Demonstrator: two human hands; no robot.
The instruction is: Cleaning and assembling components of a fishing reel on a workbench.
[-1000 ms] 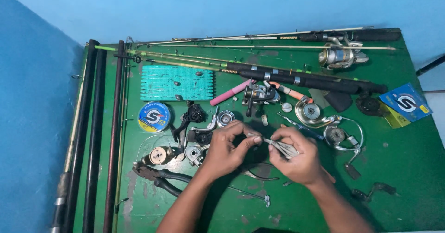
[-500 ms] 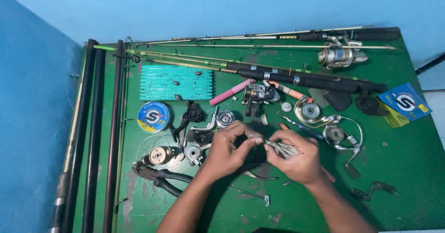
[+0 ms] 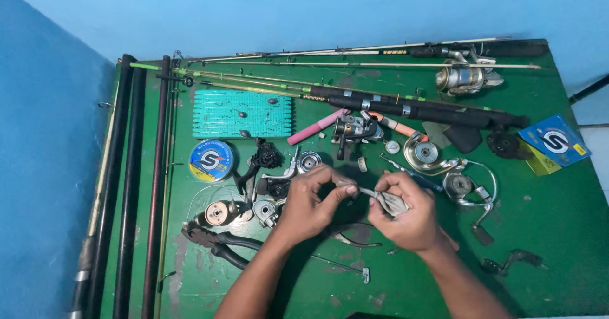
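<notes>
Both hands meet over the green tabletop [image 3: 545,230], among loose reel parts. The left hand [image 3: 311,201] pinches one end of a small metal reel part [image 3: 380,198]; the right hand [image 3: 409,214] is curled around its other end. This looks like mid-fitting work, and the next move seems to call for a steady grip and fine finger control.

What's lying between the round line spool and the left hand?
In the head view, black and silver reel parts lie between the line spool and the left hand.
</notes>
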